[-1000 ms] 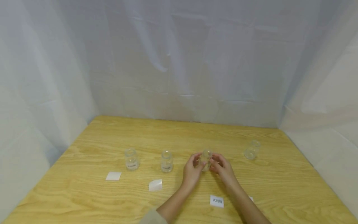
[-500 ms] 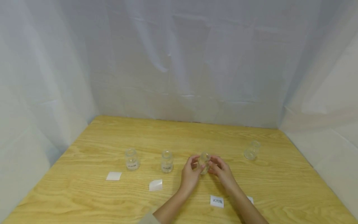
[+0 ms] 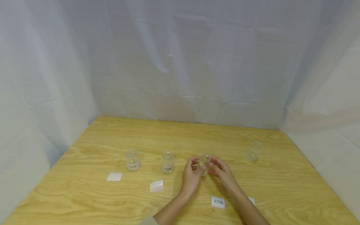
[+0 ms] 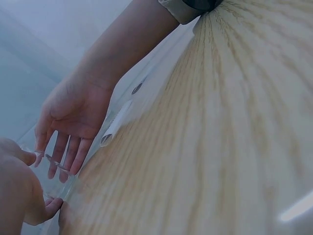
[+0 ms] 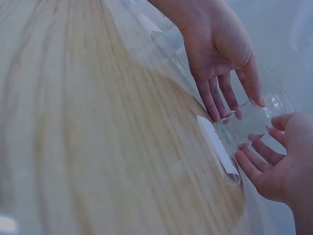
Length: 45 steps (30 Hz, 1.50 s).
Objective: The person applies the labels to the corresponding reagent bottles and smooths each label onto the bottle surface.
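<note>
A small clear glass bottle stands between my two hands near the middle of the table. My left hand holds its left side, the thumb across the front of the glass. On the other side my right hand grips it with bent fingers and thumb. The wrist views show the fingers of both hands around the clear glass bottle. Nearest in front of the hands lies a white label with dark writing, curled at its edges in the right wrist view. The bottle's lower part is partly covered by fingers.
Two glass bottles with written labels, one farther left and one nearer, stand left of the hands. Another glass bottle is at the right. Pale paper pieces lie at left and centre-left; another paper is partly behind the right forearm.
Both hands and the bottle have shifted slightly left and nearer to me. The bottle's mouth has dipped lower in the head view. The other bottles and papers have stayed in place.
</note>
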Each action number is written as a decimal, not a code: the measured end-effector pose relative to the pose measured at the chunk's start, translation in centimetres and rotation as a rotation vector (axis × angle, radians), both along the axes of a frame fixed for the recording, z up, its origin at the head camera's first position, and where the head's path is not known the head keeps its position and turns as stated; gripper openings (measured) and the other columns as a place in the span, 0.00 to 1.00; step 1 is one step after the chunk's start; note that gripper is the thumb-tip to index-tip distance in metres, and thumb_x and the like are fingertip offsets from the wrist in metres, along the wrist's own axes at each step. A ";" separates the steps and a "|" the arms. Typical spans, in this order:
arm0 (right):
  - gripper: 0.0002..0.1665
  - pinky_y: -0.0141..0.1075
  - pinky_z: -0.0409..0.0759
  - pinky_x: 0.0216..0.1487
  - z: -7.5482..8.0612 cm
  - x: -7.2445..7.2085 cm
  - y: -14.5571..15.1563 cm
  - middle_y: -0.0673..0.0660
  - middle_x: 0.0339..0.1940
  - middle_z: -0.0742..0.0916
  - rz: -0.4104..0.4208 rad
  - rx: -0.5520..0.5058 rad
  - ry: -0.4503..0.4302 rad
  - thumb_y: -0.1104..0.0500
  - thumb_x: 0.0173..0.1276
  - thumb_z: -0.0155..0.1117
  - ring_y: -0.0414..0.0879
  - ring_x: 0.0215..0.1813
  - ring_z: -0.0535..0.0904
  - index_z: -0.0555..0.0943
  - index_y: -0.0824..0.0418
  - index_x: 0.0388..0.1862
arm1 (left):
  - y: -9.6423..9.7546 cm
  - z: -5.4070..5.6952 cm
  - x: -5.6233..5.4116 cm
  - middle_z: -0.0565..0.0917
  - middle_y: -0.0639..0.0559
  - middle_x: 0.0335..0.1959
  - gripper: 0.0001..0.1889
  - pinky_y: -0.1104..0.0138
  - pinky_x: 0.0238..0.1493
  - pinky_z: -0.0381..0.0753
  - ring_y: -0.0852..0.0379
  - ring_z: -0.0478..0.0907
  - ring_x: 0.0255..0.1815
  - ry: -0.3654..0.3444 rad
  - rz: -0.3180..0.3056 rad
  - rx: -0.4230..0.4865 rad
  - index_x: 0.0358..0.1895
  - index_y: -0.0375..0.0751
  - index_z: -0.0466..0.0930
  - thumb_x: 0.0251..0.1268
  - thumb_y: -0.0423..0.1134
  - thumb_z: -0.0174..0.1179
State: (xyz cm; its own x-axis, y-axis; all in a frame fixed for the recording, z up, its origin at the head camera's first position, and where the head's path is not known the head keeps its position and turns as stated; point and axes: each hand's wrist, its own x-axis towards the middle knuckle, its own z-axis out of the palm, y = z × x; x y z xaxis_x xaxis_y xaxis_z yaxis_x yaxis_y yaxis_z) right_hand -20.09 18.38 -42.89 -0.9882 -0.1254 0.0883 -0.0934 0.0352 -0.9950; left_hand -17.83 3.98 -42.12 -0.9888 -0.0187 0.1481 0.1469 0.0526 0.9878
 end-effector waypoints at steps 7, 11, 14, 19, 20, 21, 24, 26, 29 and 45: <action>0.21 0.44 0.74 0.52 -0.2 -0.3 -0.1 0.68 0.56 0.75 0.015 0.000 0.012 0.62 0.70 0.51 0.61 0.56 0.71 0.68 0.71 0.59 | 0.0 0.0 -0.1 0.72 0.40 0.51 0.21 0.56 0.45 0.75 0.41 0.68 0.49 0.001 0.024 -0.009 0.55 0.33 0.68 0.59 0.34 0.61; 0.22 0.44 0.74 0.52 -0.2 -0.4 -0.2 0.69 0.56 0.74 0.004 0.000 0.009 0.62 0.70 0.51 0.60 0.55 0.72 0.68 0.73 0.59 | 0.1 -0.1 -0.2 0.73 0.41 0.51 0.21 0.59 0.43 0.76 0.43 0.69 0.49 0.005 0.046 -0.017 0.54 0.33 0.68 0.59 0.34 0.61; 0.22 0.44 0.74 0.52 -0.1 -0.4 -0.2 0.67 0.56 0.75 -0.010 0.011 -0.004 0.61 0.70 0.52 0.57 0.54 0.73 0.68 0.71 0.59 | 0.3 -0.3 -0.4 0.73 0.41 0.50 0.20 0.60 0.42 0.76 0.44 0.70 0.48 0.010 0.065 -0.022 0.54 0.33 0.69 0.59 0.34 0.61; 0.22 0.43 0.75 0.51 -0.2 -0.6 -0.1 0.66 0.56 0.76 -0.022 0.003 -0.006 0.61 0.70 0.52 0.55 0.54 0.74 0.69 0.71 0.59 | 0.6 -0.5 -0.7 0.73 0.42 0.50 0.20 0.61 0.41 0.77 0.44 0.70 0.48 0.020 0.078 -0.019 0.53 0.34 0.69 0.59 0.35 0.61; 0.22 0.43 0.75 0.51 -0.3 -0.7 -0.1 0.67 0.56 0.76 -0.022 -0.003 -0.001 0.61 0.70 0.52 0.55 0.54 0.74 0.69 0.71 0.59 | 0.6 -0.6 -0.7 0.74 0.42 0.49 0.20 0.61 0.41 0.76 0.44 0.70 0.47 0.021 0.080 -0.019 0.53 0.34 0.69 0.59 0.35 0.61; 0.21 0.42 0.75 0.51 -0.3 -0.7 -0.1 0.67 0.56 0.76 -0.021 -0.007 0.003 0.62 0.70 0.52 0.56 0.54 0.74 0.69 0.72 0.58 | 0.7 -0.6 -0.8 0.74 0.42 0.49 0.20 0.62 0.41 0.76 0.44 0.70 0.47 0.020 0.082 -0.020 0.53 0.34 0.70 0.59 0.35 0.61; 0.21 0.42 0.75 0.51 -0.3 -0.8 -0.1 0.66 0.55 0.76 -0.026 -0.006 0.012 0.62 0.70 0.52 0.56 0.54 0.73 0.70 0.71 0.58 | 0.8 -0.6 -0.9 0.74 0.43 0.48 0.20 0.62 0.41 0.76 0.45 0.70 0.47 0.018 0.092 -0.027 0.53 0.34 0.70 0.58 0.35 0.62; 0.21 0.43 0.75 0.51 -0.3 -0.8 0.0 0.67 0.55 0.76 -0.026 -0.004 0.017 0.62 0.70 0.51 0.57 0.55 0.73 0.70 0.71 0.58 | 0.9 -0.7 -1.0 0.74 0.43 0.48 0.20 0.61 0.41 0.76 0.45 0.71 0.47 0.018 0.101 -0.034 0.52 0.35 0.70 0.58 0.35 0.62; 0.21 0.43 0.75 0.51 -0.3 -0.8 0.0 0.67 0.55 0.76 -0.032 -0.001 0.019 0.63 0.70 0.50 0.57 0.55 0.73 0.69 0.72 0.59 | 1.0 -0.7 -1.1 0.75 0.43 0.47 0.19 0.61 0.41 0.76 0.45 0.71 0.46 0.030 0.114 -0.050 0.52 0.35 0.71 0.57 0.35 0.63; 0.18 0.42 0.74 0.53 1.8 1.4 2.8 0.62 0.53 0.77 -0.055 0.195 0.090 0.59 0.71 0.51 0.55 0.55 0.72 0.71 0.67 0.55 | -0.9 -0.9 0.5 0.74 0.48 0.45 0.18 0.59 0.49 0.73 0.50 0.69 0.49 0.164 0.044 -0.205 0.49 0.35 0.71 0.57 0.35 0.63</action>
State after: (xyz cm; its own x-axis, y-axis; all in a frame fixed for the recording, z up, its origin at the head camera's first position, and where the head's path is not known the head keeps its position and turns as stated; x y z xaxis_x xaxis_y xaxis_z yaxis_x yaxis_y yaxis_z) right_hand -18.65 21.16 -41.09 -0.9831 -0.0952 0.1562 -0.1746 0.2341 -0.9564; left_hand -17.32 3.07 -43.06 -0.9500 -0.0142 0.3118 0.2977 0.2592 0.9188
